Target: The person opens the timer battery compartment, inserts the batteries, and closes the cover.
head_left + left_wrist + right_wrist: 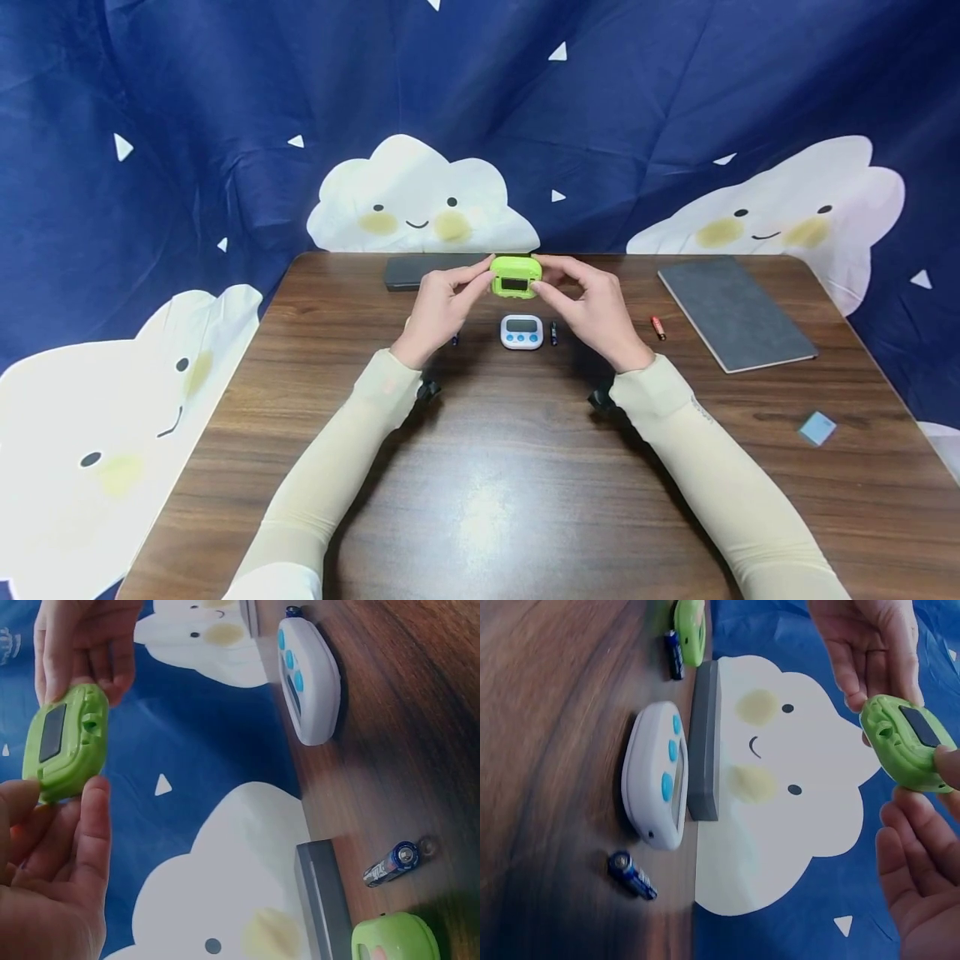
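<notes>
A small bright green plastic device (516,266) with a dark rectangular panel is held up above the far part of the table. My left hand (441,310) pinches its left end between thumb and fingers. On the opposite end, my right hand (598,310) pinches it the same way. Below it lies a white digital timer (521,338) with blue buttons. Blue batteries flank that timer: one (554,333) to its right, another (391,864) to its left. A second green object (397,939) sits beyond the left battery, hidden by my left hand in the head view.
A long dark grey case (405,273) lies at the table's back edge. To the right are a red battery (657,327), a grey notebook (735,312) and a blue square pad (817,428). A blue curtain (600,108) with clouds hangs behind the table.
</notes>
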A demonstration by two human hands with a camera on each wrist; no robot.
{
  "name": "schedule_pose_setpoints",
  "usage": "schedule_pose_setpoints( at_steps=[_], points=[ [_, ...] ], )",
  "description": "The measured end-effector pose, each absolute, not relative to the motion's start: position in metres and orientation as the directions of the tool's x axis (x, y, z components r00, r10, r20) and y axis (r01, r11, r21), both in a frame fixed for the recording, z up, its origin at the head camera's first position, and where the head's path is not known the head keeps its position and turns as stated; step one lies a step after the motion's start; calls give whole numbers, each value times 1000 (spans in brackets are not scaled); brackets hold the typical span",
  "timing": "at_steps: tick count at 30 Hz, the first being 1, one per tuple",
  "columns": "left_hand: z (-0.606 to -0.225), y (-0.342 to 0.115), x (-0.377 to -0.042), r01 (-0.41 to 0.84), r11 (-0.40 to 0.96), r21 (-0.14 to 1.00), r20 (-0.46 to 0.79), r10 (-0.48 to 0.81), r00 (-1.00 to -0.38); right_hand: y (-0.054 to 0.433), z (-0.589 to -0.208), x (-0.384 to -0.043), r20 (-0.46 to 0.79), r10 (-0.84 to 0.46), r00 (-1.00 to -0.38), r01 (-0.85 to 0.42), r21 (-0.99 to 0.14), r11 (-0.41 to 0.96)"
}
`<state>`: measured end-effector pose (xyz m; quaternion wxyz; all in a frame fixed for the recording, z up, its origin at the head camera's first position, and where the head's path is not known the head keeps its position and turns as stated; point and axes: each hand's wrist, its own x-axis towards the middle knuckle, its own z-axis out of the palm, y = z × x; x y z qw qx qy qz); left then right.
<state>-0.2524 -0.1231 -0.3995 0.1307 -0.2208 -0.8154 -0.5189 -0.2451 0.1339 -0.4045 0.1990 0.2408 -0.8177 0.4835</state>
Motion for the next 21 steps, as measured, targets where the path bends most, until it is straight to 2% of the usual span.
schedule_pose_setpoints(
  at_steps=[8, 16, 21],
  points=[
    [-399, -126, -251, 510, 338, 791, 450, 243, -859, 132, -404, -244, 452, -165, -877, -480, -803, 354],
    [-399, -127, -252, 531, 276, 801, 460, 284, -841, 133, -403, -245, 369, -153, -917, -399, -868, 297],
    [-397, -127, -251, 529, 220, 819, 453, 317, -833, 135, -401, -246, 276, -166, -947, -311, -917, 249]
  ],
)
